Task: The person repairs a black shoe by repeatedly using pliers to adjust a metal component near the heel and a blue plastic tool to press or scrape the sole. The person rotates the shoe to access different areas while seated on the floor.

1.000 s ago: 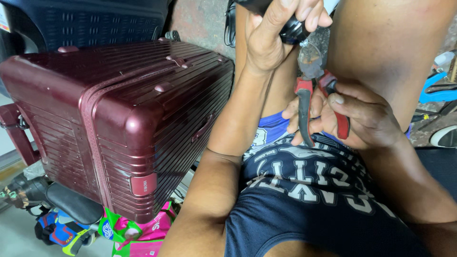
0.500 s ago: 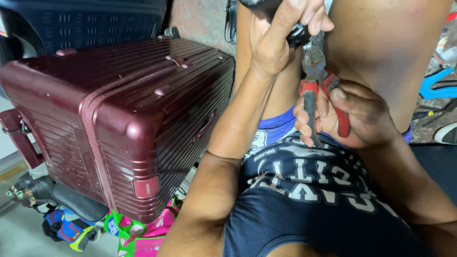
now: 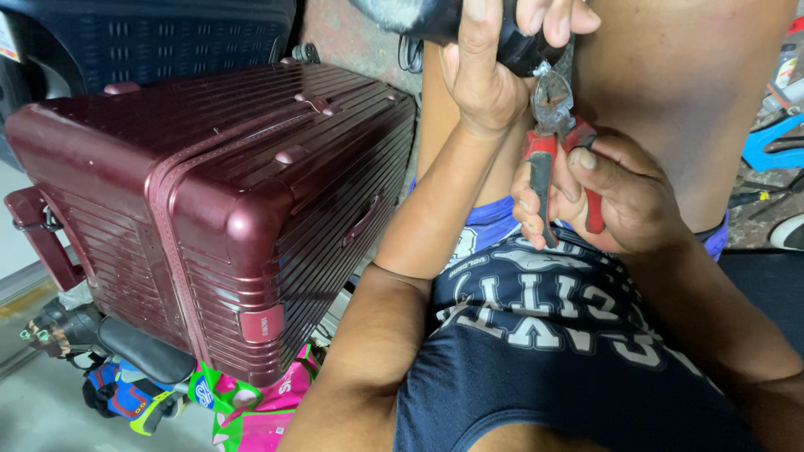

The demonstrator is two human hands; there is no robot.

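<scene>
My left hand (image 3: 490, 63) is raised at the top of the view and grips a dark rounded object (image 3: 435, 18), partly cut off by the frame's upper edge. Just below and to the right, my right hand (image 3: 607, 197) is closed around the red and black handles of a pair of pliers (image 3: 557, 138). The pliers' metal jaws point up and meet the dark object near my left fingers. Both forearms cross over my dark blue shirt with white lettering (image 3: 553, 335).
A large maroon ribbed hard-shell suitcase (image 3: 218, 201) lies on its side at the left, close to my left arm. Under it sit a bright pink-green bag (image 3: 251, 410) and a black handle (image 3: 142, 351). Blue tools lie at the far right (image 3: 766, 146).
The view has drifted slightly. My right hand and the pliers have risen a little toward the dark object; my left hand keeps its grip.
</scene>
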